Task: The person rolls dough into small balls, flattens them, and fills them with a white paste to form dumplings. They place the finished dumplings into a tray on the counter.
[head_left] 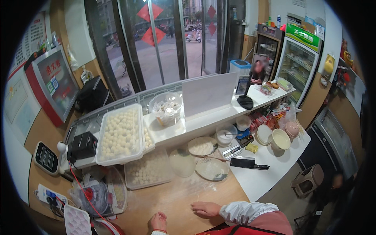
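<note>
My left hand point(158, 223) rests at the near edge of the floured wooden board point(176, 203), its fingers curled in, with a red string at the wrist. Nothing shows in it. To its right, my right hand point(206, 209) lies flat on the board, fingers stretched out and holding nothing. Beyond the hands stand a plastic tray of pale dough balls point(148, 169), a pale round disc point(182, 162), a patterned plate point(212, 169) and a second plate with whitish contents point(202, 146). A black-handled cleaver point(249, 163) lies right of the plates.
A larger box of dough balls point(119, 135) sits on the raised counter beside a clear tub point(166, 107). A kitchen scale point(232, 152) and bowls point(281, 140) stand at right. Left are a power strip point(51, 196) and red cable. A person point(257, 72) is beyond the counter.
</note>
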`<state>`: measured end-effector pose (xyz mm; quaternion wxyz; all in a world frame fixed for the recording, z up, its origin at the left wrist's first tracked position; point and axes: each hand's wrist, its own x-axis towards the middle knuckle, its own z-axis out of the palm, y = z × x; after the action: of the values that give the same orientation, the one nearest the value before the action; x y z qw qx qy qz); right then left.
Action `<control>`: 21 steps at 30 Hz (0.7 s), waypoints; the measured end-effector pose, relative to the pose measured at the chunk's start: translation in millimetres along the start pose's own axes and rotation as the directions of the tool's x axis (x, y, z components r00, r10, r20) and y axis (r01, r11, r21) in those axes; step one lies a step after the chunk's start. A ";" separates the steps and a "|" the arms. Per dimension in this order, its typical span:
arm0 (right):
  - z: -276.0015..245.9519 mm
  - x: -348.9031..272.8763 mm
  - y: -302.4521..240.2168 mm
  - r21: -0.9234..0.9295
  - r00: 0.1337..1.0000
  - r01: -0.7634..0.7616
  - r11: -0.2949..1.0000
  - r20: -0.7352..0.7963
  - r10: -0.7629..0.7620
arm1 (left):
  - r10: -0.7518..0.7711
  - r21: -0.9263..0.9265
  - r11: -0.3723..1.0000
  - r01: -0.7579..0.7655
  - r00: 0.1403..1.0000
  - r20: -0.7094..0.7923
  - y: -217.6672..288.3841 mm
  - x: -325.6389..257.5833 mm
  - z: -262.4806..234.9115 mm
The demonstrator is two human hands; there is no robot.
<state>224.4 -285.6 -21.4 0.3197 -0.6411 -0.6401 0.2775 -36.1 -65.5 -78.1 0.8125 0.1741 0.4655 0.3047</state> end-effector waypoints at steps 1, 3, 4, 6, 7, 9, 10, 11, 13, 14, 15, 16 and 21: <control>-4.6 -11.7 5.5 -0.137 0.992 0.087 0.987 -0.084 -0.099 | -0.032 -0.011 0.999 0.032 1.000 0.000 -1.7 4.7 -0.9; -21.7 -15.7 23.2 -0.271 0.966 0.049 0.961 -0.231 -0.114 | -0.061 -0.004 0.998 0.061 0.998 0.020 -7.4 15.2 -0.5; -33.9 -13.5 32.5 -0.251 0.951 -0.059 0.966 -0.309 -0.022 | -0.074 0.042 0.997 0.072 0.996 0.050 -10.3 19.1 0.1; -52.6 -11.3 41.6 -0.151 0.913 -0.282 0.947 -0.344 0.217 | -0.056 0.136 0.990 0.040 0.992 0.116 -15.3 24.6 5.1; -58.1 -12.9 41.4 -0.086 0.885 -0.398 0.913 -0.298 0.358 | -0.025 0.182 0.983 -0.005 0.987 0.161 -18.4 25.8 10.4; -60.0 -23.3 34.6 -0.097 0.816 -0.565 0.819 -0.210 0.539 | -0.001 0.243 0.969 -0.052 0.977 0.213 -21.6 24.0 23.5; -56.7 -33.2 29.5 -0.170 0.787 -0.615 0.770 -0.178 0.590 | -0.008 0.257 0.965 -0.049 0.976 0.216 -24.0 20.5 30.8; -53.1 -43.3 26.6 -0.246 0.759 -0.651 0.718 -0.188 0.623 | -0.014 0.269 0.962 -0.046 0.976 0.219 -26.4 16.2 38.5; -46.2 -58.9 29.2 -0.133 0.843 -0.408 0.903 -0.434 0.317 | 0.013 0.419 0.896 -0.146 0.953 0.303 -33.0 3.8 51.8; -45.5 -62.6 35.7 -0.097 0.827 -0.309 0.946 -0.519 0.217 | 0.058 0.537 0.794 -0.284 0.915 0.399 -36.5 -3.3 57.2; -46.6 -62.2 44.9 -0.108 0.806 -0.284 0.953 -0.565 0.176 | 0.081 0.625 0.661 -0.415 0.867 0.491 -41.0 -9.9 62.9; -50.1 -55.5 56.1 -0.094 0.797 -0.319 0.943 -0.565 0.213 | 0.002 0.564 0.804 -0.190 0.949 0.316 -44.5 -14.7 69.7; -61.4 1.5 69.9 0.108 0.745 -0.512 0.852 -0.438 0.503 | -0.318 0.364 0.906 0.216 0.915 0.247 -46.4 -20.2 128.1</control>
<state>316.4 -285.8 -35.4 0.3656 -0.8400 -0.3522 0.1914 82.2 -113.7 -26.4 0.8674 0.2857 0.4002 0.0771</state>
